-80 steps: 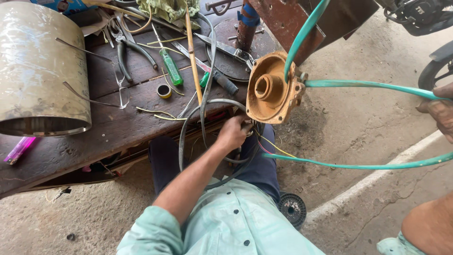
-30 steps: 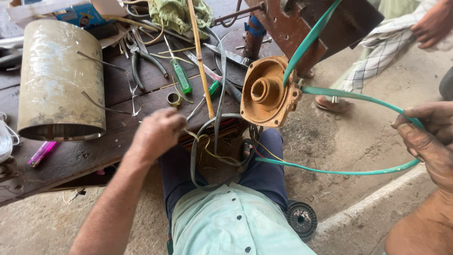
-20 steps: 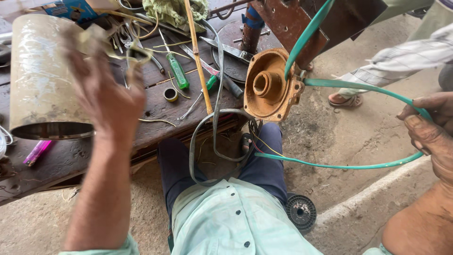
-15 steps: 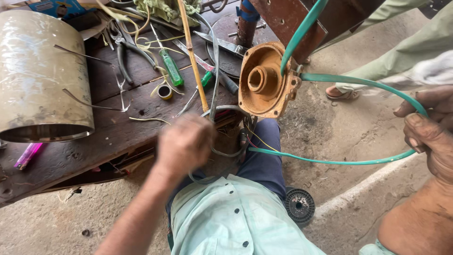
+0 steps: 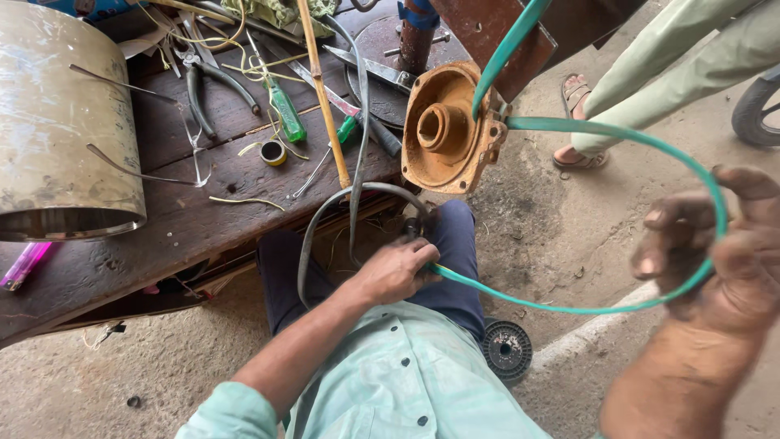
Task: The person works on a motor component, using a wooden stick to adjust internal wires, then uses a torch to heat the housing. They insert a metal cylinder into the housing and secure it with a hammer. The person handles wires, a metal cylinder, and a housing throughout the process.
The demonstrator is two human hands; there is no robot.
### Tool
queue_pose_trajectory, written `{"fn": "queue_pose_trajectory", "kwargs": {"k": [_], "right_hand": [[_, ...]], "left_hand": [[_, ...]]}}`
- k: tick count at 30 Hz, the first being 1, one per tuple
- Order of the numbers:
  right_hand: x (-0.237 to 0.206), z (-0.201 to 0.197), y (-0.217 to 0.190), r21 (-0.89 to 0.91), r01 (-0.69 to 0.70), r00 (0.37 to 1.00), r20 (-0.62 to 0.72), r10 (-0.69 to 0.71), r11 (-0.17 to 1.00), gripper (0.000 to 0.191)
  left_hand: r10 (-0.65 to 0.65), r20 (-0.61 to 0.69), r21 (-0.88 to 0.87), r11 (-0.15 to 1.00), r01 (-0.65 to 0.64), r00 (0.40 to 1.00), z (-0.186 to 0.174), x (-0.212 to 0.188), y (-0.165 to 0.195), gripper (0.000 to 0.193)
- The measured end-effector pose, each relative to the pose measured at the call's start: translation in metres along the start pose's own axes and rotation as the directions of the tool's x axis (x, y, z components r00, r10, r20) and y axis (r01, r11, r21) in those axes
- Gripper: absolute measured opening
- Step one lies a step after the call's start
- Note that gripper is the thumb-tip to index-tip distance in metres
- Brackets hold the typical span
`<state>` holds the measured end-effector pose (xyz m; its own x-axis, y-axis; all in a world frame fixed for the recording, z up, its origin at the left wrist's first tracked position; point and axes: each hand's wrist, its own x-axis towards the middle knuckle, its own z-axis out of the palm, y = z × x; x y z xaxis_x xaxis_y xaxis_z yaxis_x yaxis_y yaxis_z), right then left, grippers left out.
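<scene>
A thick green cable (image 5: 569,309) runs from a rusty orange pump cover (image 5: 443,130) at the bench's edge and loops wide to the right, then back to my lap. My left hand (image 5: 394,272) grips the cable's near end over my dark trousers. My right hand (image 5: 715,260), blurred at the right edge, has its fingers curled around the far side of the loop. A grey cable (image 5: 313,232) arcs from the bench down beside my left hand.
The dark wooden bench (image 5: 179,228) carries a large metal cylinder (image 5: 61,130), pliers (image 5: 199,89), a green screwdriver (image 5: 286,106), a small tape roll (image 5: 274,153) and wire scraps. A black spool (image 5: 506,349) lies on the concrete. Another person's leg and sandalled foot (image 5: 578,93) stand top right.
My left hand rose over the bench, then dropped back to my lap and took the green cable's end. My right hand with the loop has come closer.
</scene>
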<state>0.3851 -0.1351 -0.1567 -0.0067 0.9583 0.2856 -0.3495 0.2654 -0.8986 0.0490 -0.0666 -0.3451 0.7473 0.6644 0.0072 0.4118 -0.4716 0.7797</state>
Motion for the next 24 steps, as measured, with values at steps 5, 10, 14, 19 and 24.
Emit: {"fn": "queue_pose_trajectory", "kwargs": {"k": [5,10,14,19,24], "right_hand": [[0.001,0.012,0.096,0.309,0.037,0.932,-0.353,0.078,0.95,0.055],[-0.028,0.062,0.215,-0.427,-0.66,0.744,-0.483,0.461,0.618,0.049],[-0.067,0.086,0.237,-0.893,-0.266,0.964,-0.236,0.127,0.363,0.06],[-0.06,0.077,0.235,-0.969,-0.112,0.991,-0.092,0.097,0.222,0.06],[-0.054,0.035,0.231,-0.796,-0.507,0.736,-0.198,0.648,0.332,0.046]], "left_hand": [[0.106,-0.276,-0.154,0.976,-0.153,0.955,-0.039,-0.019,0.018,0.023],[-0.144,-0.202,-0.491,0.871,0.027,0.969,-0.069,-0.024,0.032,0.014],[-0.049,-0.322,-0.451,0.886,-0.108,0.945,-0.072,-0.027,0.046,0.014],[-0.043,-0.407,-0.368,0.922,-0.121,0.913,-0.07,-0.025,0.051,0.014],[-0.136,-0.381,-0.474,0.878,-0.066,0.915,-0.072,-0.024,0.04,0.015]]}}
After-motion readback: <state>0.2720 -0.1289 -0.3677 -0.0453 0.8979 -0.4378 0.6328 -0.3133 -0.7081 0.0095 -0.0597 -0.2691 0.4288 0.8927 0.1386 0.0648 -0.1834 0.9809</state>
